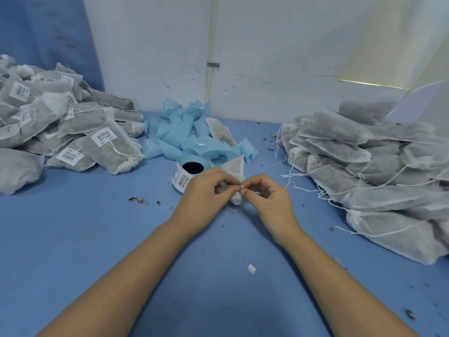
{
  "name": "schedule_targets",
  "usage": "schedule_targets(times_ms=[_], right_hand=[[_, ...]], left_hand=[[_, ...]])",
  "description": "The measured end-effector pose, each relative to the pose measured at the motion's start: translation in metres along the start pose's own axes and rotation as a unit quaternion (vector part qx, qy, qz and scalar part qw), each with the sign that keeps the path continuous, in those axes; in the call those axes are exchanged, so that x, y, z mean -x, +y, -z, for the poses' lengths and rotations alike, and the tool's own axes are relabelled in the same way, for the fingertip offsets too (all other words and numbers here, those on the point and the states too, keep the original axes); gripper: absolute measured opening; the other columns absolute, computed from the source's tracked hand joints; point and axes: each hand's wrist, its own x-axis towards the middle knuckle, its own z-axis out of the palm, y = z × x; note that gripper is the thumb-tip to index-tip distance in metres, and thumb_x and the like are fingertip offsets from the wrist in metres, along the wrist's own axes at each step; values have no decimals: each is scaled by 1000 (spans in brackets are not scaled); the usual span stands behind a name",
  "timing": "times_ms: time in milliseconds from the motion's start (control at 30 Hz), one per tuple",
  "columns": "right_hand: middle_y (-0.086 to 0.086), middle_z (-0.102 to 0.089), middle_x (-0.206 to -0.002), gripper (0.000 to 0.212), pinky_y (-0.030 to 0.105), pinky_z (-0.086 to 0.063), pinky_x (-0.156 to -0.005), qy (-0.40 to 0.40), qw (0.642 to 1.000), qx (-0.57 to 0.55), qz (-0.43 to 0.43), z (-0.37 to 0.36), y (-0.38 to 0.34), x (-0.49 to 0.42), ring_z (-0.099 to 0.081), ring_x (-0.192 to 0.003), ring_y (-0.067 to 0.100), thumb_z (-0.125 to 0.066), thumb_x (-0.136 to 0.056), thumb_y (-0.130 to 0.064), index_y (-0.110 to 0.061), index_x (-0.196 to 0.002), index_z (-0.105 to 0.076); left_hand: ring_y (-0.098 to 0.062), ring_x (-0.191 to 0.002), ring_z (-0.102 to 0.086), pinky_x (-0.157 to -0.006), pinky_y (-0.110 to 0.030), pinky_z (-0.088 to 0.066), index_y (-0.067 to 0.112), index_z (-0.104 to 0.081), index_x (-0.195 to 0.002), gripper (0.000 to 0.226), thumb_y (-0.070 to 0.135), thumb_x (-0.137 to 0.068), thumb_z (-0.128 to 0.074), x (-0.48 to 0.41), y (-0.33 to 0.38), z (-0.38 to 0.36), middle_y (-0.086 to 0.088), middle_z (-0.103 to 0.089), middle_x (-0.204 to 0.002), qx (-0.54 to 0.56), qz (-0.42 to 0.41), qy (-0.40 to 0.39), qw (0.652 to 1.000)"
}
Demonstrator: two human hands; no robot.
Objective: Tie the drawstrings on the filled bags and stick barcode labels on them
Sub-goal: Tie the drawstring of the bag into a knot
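A filled white mesh bag (235,166) lies in the middle of the blue table (97,239), its gathered neck pointing toward me. My left hand (206,195) and my right hand (267,198) meet over that neck, and each pinches a piece of the thin white drawstring between thumb and fingers. The roll of barcode labels (187,173) on blue backing stands just behind my left hand. A pile of labelled bags (68,132) lies at the left. A pile of unlabelled bags (369,171) with loose strings lies at the right.
A heap of used blue backing strip (189,137) lies behind the roll against the white wall. Dried leaf crumbs (138,200) and a small white scrap (252,268) are scattered over the table.
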Motion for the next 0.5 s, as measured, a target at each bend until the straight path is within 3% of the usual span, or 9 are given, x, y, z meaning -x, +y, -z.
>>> schedule_targets(times_ms=[133,233,300,400,500], right_hand=[[-4,-70,-80,20,18,-46,-78,-28,997,-35,-56,2,1,-2,-63,-81,8,-65,-82,-2,-20,-74,-68],[1,-70,-83,15,23,-48,-83,-28,995,-59,-75,3,1,-2,-63,-83,12,-64,-83,-2,-15,-78,-68],[1,-71,-81,15,23,-50,-83,-20,994,-76,-75,1,1,-2,-65,-82,12,-65,-84,-2,-15,-78,-68],[-5,-71,-75,14,16,-50,-73,3,996,-70,-52,-4,-1,-1,-66,-74,7,-66,-84,0,-13,-79,-68],[-9,-70,-70,14,12,-47,-66,36,999,-34,-19,-9,-2,0,-63,-68,3,-67,-84,0,-13,-79,-67]], left_hand=[[-7,-72,-50,-65,-13,-38,16,-63,-85,4,16,-89,-64,2,-1,4,11,-53,-83,-73,-62,-38,995],[0,-73,-48,-64,-15,-36,20,-54,-87,7,19,-93,-57,2,-1,5,16,-47,-86,-99,-73,-60,991],[3,-74,-47,-64,-19,-36,19,-50,-88,7,20,-94,-54,2,-1,4,16,-44,-87,-114,-76,-61,989],[-4,-71,-46,-65,-28,-40,16,-49,-91,7,21,-95,-51,2,-1,1,12,-43,-89,-140,-58,-52,987],[4,-71,-47,-65,-19,-37,22,-49,-88,7,21,-94,-54,5,0,-3,12,-45,-88,-110,-33,-26,993]])
